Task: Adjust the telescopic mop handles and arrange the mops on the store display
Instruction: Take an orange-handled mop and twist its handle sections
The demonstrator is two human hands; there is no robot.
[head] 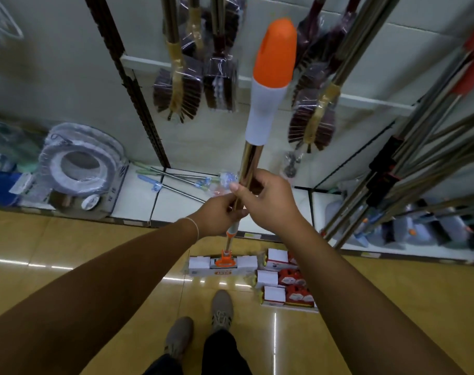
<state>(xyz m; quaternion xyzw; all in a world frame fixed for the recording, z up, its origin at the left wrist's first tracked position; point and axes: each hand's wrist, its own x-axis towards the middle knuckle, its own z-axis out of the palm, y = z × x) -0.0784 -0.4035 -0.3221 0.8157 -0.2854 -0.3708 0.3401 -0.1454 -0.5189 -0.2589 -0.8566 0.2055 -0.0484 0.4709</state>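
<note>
I hold a mop upright in front of me. Its shiny metal handle (250,161) ends at the top in a white and orange grip (271,77). My left hand (221,213) is closed around the pole just above the orange and grey twist collar (233,230). My right hand (265,198) grips the pole slightly higher. The mop head (223,262), wrapped in white packaging with an orange bracket, rests on the floor below my hands.
Wrapped brooms (192,85) hang on the display wall ahead. A bundle of metal mop poles (409,158) leans at the right. Boxed mop heads (281,280) lie on the floor by my feet (200,328). Loose handles (173,181) and toilet seats (80,161) sit on the low shelf.
</note>
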